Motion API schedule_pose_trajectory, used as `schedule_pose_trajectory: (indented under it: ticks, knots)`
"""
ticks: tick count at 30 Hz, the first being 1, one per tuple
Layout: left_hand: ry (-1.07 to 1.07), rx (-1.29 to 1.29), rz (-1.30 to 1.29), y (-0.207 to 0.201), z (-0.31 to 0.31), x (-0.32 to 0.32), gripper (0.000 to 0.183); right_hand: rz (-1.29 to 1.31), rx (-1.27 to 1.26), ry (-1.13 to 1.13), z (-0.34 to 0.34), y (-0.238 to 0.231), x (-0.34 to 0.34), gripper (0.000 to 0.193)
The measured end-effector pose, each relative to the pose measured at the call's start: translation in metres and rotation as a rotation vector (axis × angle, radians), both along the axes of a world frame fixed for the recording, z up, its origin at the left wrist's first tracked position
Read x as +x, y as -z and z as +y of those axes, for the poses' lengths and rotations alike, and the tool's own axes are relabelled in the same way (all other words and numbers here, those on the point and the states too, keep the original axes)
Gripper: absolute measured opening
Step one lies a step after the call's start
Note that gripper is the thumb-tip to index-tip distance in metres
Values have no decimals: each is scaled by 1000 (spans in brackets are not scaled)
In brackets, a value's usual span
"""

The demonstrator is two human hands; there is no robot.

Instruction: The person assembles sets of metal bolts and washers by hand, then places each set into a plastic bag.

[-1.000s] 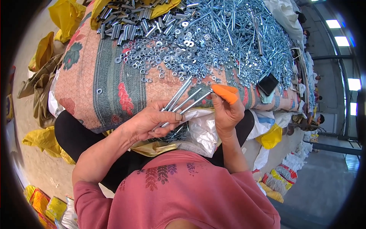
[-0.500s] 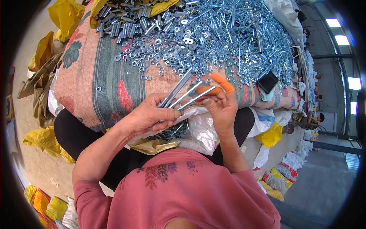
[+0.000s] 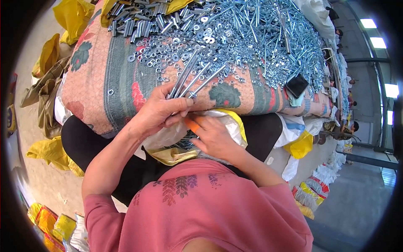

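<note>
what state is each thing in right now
left hand: closed around long rods
long rods: bunched, upper ends fanned apart
right hand: over the bag, grip unclear
bag: mouth open, metal pieces inside
orange finger cover: worn on right hand
washers: loose, scattered
tubes: loose, heaped
cloth: spread beneath washers and tubes

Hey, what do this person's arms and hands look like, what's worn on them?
Elbow-length pink sleeves leave both forearms bare. The left hand shows no glove; the right hand has an orange cover on at least one finger.
</note>
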State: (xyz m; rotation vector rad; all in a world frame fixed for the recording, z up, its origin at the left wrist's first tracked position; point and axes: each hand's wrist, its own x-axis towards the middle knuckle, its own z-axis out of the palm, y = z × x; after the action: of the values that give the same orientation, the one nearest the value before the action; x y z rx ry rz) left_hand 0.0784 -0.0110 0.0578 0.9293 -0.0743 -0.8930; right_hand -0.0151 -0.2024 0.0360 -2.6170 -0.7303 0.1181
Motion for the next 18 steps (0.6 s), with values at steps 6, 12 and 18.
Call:
schedule_pose_trajectory:
  ticks: [6,12,18]
  knots:
    - [57,27,8,3,-11,-4,17,-48,-129,118,8,48,12,36]
    - [48,33,23,6,-9,-5,16,-53,4,113,4,38,-6,39]
    - [32,52,28,10,-16,-7,16,73,-46,247,-15,104,-1,37]
